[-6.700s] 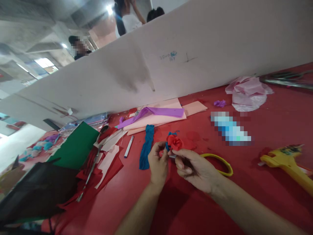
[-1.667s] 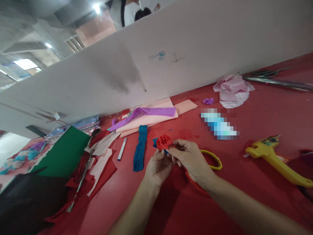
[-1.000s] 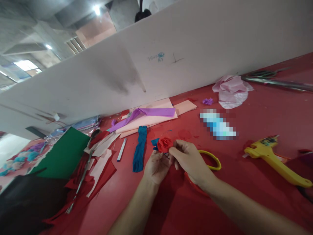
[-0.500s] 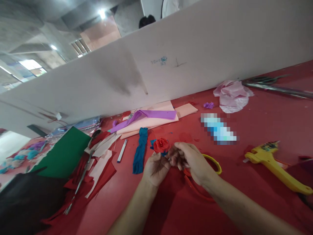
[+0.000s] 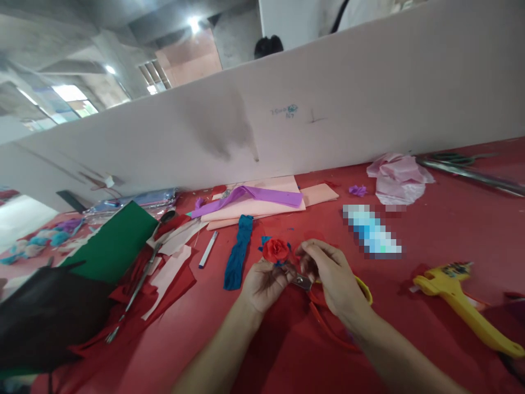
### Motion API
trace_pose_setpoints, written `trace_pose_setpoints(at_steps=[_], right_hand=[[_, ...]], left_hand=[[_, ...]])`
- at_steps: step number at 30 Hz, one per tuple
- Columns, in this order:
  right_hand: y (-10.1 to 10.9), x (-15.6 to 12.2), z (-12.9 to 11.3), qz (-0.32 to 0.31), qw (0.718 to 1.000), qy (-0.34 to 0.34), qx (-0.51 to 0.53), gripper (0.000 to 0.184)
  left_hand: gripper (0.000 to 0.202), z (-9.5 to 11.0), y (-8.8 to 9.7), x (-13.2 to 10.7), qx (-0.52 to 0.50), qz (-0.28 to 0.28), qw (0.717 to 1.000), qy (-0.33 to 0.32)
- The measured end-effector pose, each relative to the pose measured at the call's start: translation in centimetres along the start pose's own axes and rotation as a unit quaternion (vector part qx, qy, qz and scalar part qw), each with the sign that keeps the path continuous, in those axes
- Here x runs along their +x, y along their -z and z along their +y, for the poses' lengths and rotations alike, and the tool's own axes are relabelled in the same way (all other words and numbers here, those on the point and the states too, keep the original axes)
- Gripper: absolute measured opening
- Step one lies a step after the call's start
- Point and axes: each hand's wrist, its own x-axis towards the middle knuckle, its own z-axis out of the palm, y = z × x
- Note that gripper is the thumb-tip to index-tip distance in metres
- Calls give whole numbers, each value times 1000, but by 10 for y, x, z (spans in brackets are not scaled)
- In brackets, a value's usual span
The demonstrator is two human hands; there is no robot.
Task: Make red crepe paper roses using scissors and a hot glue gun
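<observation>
My left hand [image 5: 262, 282] is closed round the base of a small red paper rose [image 5: 275, 249] with blue paper scraps at its edge, holding it just above the red table [image 5: 430, 235]. My right hand [image 5: 330, 271] is curled shut right beside it, its fingertips at the rose's base. Scissors [image 5: 302, 282] sit in that hand: the metal pivot shows between my hands. A yellow handle loop [image 5: 366, 287] pokes out behind the hand and a red loop runs under my wrist.
A yellow glue gun [image 5: 463, 303] lies at right and crumpled pink tissue [image 5: 400, 178] at the back. A blue crepe strip [image 5: 240, 251], purple strip [image 5: 262, 194] on peach sheets, green sheet [image 5: 115, 243] and black sheet [image 5: 45, 317] lie left. A white partition board [image 5: 328, 120] bounds the far side.
My right hand has slid from pinching the rose's side to its base, and the scissors' pivot now shows between my hands. The view has tilted upward a little.
</observation>
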Motion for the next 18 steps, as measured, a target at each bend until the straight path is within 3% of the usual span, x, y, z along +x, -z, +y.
trace_pose_setpoints(at_steps=[4, 9, 18], right_hand=[[0, 4, 1, -19, 1000, -17, -2, 13], [-4, 3, 3, -75, 996, -44, 6, 22], [0, 14, 17, -40, 993, 41, -107, 16]], left_hand=[[22, 0, 0, 0, -22, -3, 1000, 6], [21, -1, 4, 4, 20, -21, 999, -14], [27, -6, 11, 9, 19, -37, 999, -34]])
